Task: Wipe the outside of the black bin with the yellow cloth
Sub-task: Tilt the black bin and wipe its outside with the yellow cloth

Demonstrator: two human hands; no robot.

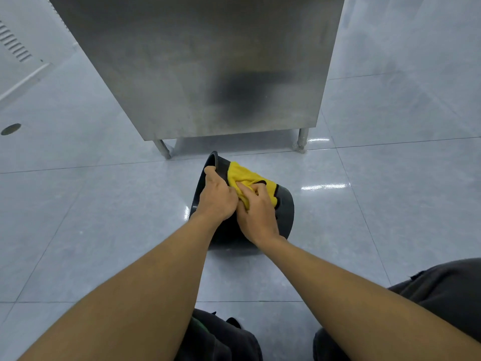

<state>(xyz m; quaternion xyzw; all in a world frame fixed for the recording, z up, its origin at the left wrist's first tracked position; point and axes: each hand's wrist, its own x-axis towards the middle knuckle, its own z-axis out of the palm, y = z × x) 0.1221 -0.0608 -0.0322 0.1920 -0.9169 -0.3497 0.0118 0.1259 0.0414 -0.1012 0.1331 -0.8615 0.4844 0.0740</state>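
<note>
The black bin (285, 209) lies tipped on its side on the tiled floor, its open rim to the left and its base to the right. My left hand (217, 198) grips the rim, fingers curled over the edge. A yellow cloth (243, 174) is spread over the bin's upper outside wall. My right hand (257, 212) presses down on the cloth, bunching part of it under the fingers. The two hands touch each other.
A stainless steel cabinet (197, 63) on short metal legs (302, 140) stands just beyond the bin. Glossy grey floor tiles (91, 217) surround it, with a round drain (11, 129) at the far left. My dark-trousered knees (437, 290) are at the bottom right.
</note>
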